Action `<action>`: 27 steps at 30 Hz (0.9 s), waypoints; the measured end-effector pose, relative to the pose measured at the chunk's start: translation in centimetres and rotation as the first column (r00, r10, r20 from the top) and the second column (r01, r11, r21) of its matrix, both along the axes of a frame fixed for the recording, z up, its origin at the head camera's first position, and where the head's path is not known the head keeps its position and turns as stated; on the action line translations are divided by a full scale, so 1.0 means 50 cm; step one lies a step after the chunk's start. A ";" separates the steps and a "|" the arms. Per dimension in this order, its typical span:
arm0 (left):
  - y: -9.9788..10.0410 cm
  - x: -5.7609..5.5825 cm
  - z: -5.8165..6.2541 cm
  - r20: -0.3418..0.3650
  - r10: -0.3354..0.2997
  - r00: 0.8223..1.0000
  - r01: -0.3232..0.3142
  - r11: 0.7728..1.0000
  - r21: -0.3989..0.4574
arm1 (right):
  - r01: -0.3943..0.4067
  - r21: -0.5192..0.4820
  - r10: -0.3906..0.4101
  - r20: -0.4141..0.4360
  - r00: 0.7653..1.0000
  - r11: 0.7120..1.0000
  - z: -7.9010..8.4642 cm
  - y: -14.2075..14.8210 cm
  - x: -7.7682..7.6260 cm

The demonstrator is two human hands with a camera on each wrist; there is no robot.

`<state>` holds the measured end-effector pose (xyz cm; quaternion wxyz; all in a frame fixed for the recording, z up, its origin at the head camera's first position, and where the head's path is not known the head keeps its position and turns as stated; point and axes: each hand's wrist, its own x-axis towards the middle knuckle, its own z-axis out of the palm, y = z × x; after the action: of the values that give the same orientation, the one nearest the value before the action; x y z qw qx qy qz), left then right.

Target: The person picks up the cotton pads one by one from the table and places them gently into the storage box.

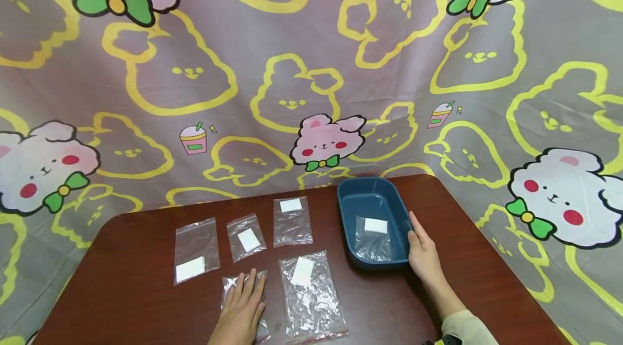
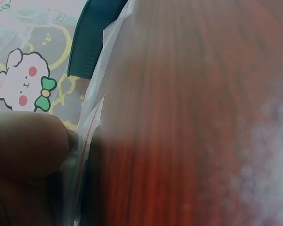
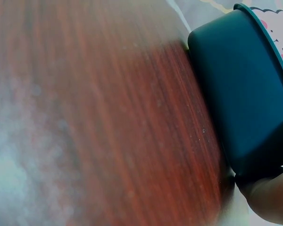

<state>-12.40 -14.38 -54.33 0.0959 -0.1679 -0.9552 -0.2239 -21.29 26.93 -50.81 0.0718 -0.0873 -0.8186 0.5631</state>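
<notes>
My left hand rests on a clear zip bag near the front of the table, fingers spread and straight. Most of that bag is hidden beneath the hand; its edge shows close to the thumb in the left wrist view. My right hand lies against the right side of a dark blue tray, with its fingers extended along the wall and the thumb at the rim. Inside the tray is a clear bag with a white label. The right wrist view shows the tray's outer wall near the thumb.
A larger clear bag lies just right of my left hand. Behind are three more labelled bags: one at left, a small one and one nearer the tray. A patterned cloth hangs behind the brown table.
</notes>
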 end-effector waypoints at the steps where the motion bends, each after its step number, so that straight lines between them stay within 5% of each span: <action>1: 0.000 0.000 0.000 0.005 0.002 1.000 -0.002 1.000 0.002 | 0.000 0.000 0.000 -0.003 1.000 1.000 0.000 0.000 0.000; 15: 0.000 -0.002 0.004 0.026 0.011 1.000 -0.010 0.999 -0.033 | -0.002 0.017 0.003 -0.016 1.000 1.000 -0.001 -0.001 0.002; 27: 0.007 -0.002 0.034 0.052 0.026 0.998 -0.025 0.999 -0.035 | 0.007 0.012 -0.007 -0.027 1.000 1.000 -0.002 -0.001 0.000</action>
<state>-12.52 -14.05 -52.65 0.0706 -0.1513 -0.9632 -0.2106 -21.30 26.89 -50.92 0.0852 -0.0821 -0.8207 0.5590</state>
